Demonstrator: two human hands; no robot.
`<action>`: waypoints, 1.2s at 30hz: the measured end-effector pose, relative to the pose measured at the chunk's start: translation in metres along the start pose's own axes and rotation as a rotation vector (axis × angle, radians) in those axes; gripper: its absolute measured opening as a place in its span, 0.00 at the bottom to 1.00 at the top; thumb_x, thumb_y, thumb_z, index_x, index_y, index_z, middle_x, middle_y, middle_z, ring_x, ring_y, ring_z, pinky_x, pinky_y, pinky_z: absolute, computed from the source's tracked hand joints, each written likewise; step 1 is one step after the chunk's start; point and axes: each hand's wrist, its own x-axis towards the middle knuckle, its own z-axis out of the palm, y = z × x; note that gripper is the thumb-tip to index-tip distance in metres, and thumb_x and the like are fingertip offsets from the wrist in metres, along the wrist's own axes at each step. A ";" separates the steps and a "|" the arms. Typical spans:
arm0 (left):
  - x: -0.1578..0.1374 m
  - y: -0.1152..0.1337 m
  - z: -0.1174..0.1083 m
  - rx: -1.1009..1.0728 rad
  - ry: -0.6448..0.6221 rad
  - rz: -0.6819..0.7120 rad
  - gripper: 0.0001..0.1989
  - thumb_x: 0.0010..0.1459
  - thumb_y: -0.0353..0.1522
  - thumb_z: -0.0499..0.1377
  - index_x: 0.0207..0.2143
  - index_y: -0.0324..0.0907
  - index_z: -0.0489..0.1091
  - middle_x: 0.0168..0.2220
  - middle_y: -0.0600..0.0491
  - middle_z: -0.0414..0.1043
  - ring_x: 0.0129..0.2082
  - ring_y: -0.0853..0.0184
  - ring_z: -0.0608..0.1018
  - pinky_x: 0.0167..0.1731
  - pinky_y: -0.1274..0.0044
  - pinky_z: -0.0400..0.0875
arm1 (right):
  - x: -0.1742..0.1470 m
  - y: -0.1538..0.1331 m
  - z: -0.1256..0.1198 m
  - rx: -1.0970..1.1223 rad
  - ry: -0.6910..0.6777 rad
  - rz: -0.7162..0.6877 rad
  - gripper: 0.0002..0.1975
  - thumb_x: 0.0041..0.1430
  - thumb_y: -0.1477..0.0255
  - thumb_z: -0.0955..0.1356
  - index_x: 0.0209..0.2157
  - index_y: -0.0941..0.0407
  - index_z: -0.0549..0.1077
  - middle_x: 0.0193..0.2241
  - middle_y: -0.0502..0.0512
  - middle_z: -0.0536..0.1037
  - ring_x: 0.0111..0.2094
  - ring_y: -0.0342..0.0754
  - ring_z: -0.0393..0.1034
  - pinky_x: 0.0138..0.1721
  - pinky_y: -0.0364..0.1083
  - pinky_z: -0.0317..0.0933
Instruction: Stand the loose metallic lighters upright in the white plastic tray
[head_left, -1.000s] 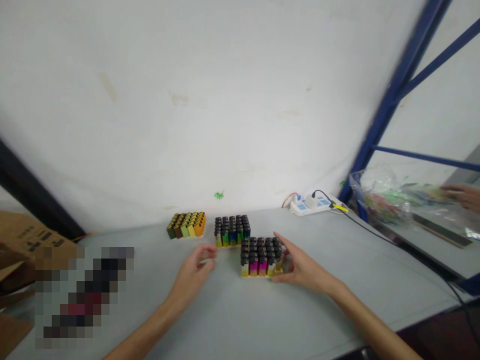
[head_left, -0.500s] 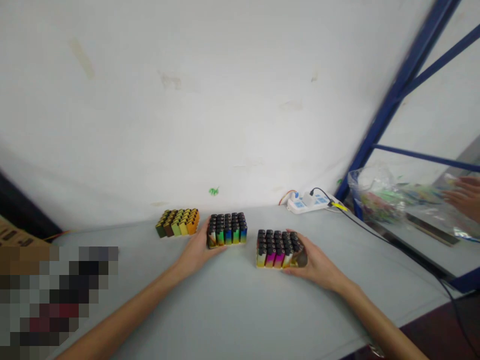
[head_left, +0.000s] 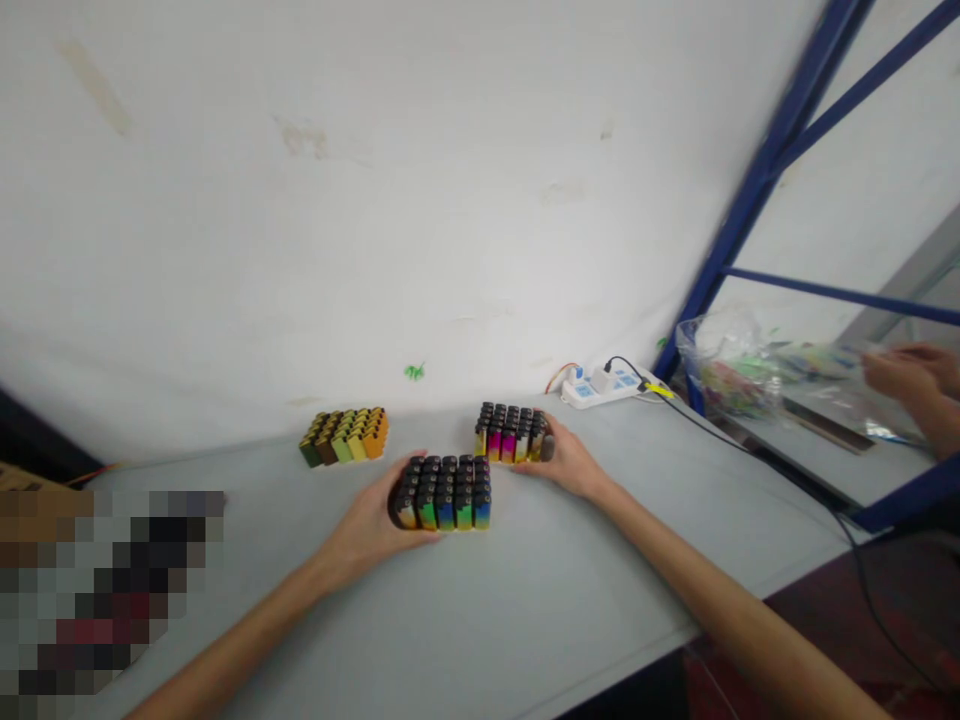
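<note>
My left hand (head_left: pixel 375 520) is closed round the left end of a tray of lighters (head_left: pixel 446 495) with black tops and green, blue and gold bodies, near the middle of the table. Farther back and to the right, my right hand (head_left: pixel 566 455) grips the right end of a second tray of lighters (head_left: pixel 510 435), whose bodies are magenta and gold. Both blocks stand upright. Apart from both hands, a third block of lighters (head_left: pixel 345 437) in green, brown, yellow and orange sits at the back left by the wall.
A white power strip (head_left: pixel 600 388) with plugs and a black cable lies at the back right. Beyond the blue metal frame (head_left: pixel 739 240) are a clear plastic bag (head_left: pixel 731 365) and another person's hands (head_left: pixel 911 370). A cardboard box (head_left: pixel 37 490) stands at the left edge.
My left hand has drawn its lighter block nearer to me. My right hand has pushed the magenta and gold block back toward the wall and left. The view has shifted slightly.
</note>
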 end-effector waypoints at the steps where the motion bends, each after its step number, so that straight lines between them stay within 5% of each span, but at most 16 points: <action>1: -0.004 0.002 0.003 -0.025 -0.029 -0.007 0.49 0.37 0.37 0.77 0.65 0.55 0.69 0.58 0.53 0.78 0.58 0.45 0.79 0.62 0.61 0.71 | 0.008 -0.001 0.006 0.016 -0.022 -0.027 0.51 0.46 0.56 0.81 0.67 0.56 0.63 0.59 0.65 0.77 0.59 0.62 0.72 0.63 0.62 0.62; 11: -0.006 0.022 0.034 -0.205 -0.102 0.016 0.48 0.36 0.37 0.79 0.63 0.52 0.70 0.58 0.50 0.78 0.60 0.42 0.77 0.61 0.62 0.73 | 0.060 -0.026 0.056 0.123 -0.170 -0.121 0.52 0.42 0.60 0.83 0.66 0.58 0.65 0.58 0.67 0.76 0.58 0.62 0.71 0.61 0.62 0.64; 14: -0.005 0.018 0.034 -0.326 -0.126 0.015 0.52 0.38 0.35 0.79 0.66 0.52 0.65 0.58 0.48 0.77 0.61 0.45 0.76 0.61 0.64 0.73 | 0.052 -0.031 0.041 0.337 -0.112 -0.008 0.50 0.52 0.55 0.79 0.71 0.52 0.59 0.65 0.68 0.70 0.63 0.60 0.68 0.60 0.60 0.67; 17: -0.002 0.017 0.034 -0.381 -0.163 0.011 0.53 0.40 0.33 0.78 0.68 0.52 0.60 0.57 0.45 0.76 0.61 0.46 0.76 0.63 0.62 0.71 | 0.031 -0.048 0.012 0.478 0.025 0.049 0.35 0.66 0.50 0.68 0.69 0.48 0.62 0.65 0.66 0.70 0.63 0.57 0.68 0.60 0.58 0.68; 20: 0.006 0.022 0.041 -0.448 -0.199 0.021 0.53 0.41 0.33 0.79 0.67 0.52 0.58 0.58 0.44 0.74 0.60 0.48 0.76 0.61 0.60 0.71 | 0.000 -0.076 -0.012 0.374 -0.140 -0.130 0.30 0.71 0.52 0.65 0.70 0.44 0.62 0.66 0.59 0.70 0.63 0.55 0.69 0.64 0.58 0.64; 24: 0.025 0.034 0.062 -0.561 -0.249 0.027 0.57 0.38 0.34 0.80 0.68 0.51 0.56 0.55 0.44 0.74 0.56 0.50 0.78 0.55 0.61 0.75 | -0.035 -0.099 -0.022 0.011 -0.270 -0.323 0.35 0.65 0.54 0.72 0.70 0.42 0.64 0.68 0.57 0.67 0.67 0.60 0.64 0.69 0.60 0.57; 29: 0.052 0.051 0.090 -0.650 -0.300 0.021 0.63 0.37 0.35 0.81 0.71 0.53 0.50 0.55 0.43 0.74 0.53 0.52 0.79 0.52 0.62 0.76 | -0.045 -0.080 -0.034 -0.047 -0.109 -0.199 0.27 0.70 0.55 0.68 0.66 0.47 0.70 0.59 0.59 0.78 0.57 0.59 0.74 0.61 0.58 0.66; 36: 0.077 0.066 0.124 -0.624 -0.209 -0.026 0.62 0.36 0.40 0.82 0.70 0.50 0.54 0.54 0.43 0.74 0.43 0.59 0.82 0.42 0.69 0.78 | -0.027 -0.045 -0.067 0.208 -0.077 0.046 0.24 0.65 0.55 0.71 0.58 0.49 0.78 0.56 0.53 0.81 0.58 0.58 0.74 0.63 0.57 0.63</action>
